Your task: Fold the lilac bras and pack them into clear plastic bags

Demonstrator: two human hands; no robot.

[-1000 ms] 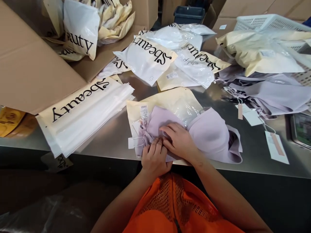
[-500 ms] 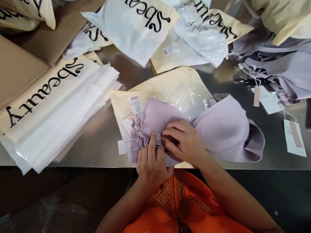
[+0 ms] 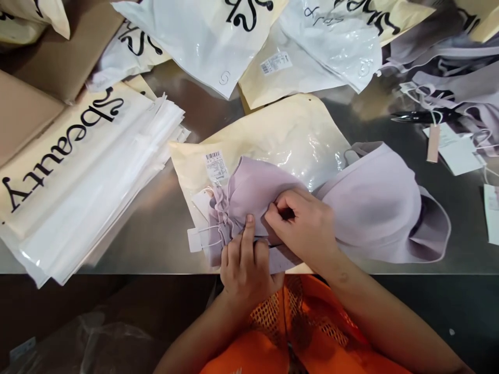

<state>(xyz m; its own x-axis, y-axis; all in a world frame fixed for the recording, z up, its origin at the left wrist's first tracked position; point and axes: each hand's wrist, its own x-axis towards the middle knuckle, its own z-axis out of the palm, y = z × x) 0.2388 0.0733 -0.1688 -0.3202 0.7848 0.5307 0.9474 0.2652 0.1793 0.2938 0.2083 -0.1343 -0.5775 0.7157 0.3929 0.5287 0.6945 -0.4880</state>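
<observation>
A lilac bra [image 3: 370, 202] lies across a cream and clear plastic bag [image 3: 280, 124] at the table's front edge. My left hand [image 3: 247, 265] holds down its left part, index finger stretched over the fabric and the other fingers bent. Just to the right, my right hand [image 3: 304, 221] is closed in a pinch on the bra's fabric beside the near cup. White tags, one a small square tag [image 3: 194, 240], hang on loops at the bra's gathered left end. A barcode label [image 3: 217, 166] shows on the bag above it.
A stack of flat printed bags [image 3: 97, 171] lies on the left, by a cardboard box [image 3: 27, 109]. Filled bags [image 3: 195, 41] are piled at the back. More lilac garments [image 3: 463, 83] with hanging tags [image 3: 456, 150] and a black pen [image 3: 413, 117] lie on the right.
My right hand has drawn its fingers into a tighter pinch and turned slightly. My left hand stays on the bra. The view has shifted a little, with the back bags now higher in the picture.
</observation>
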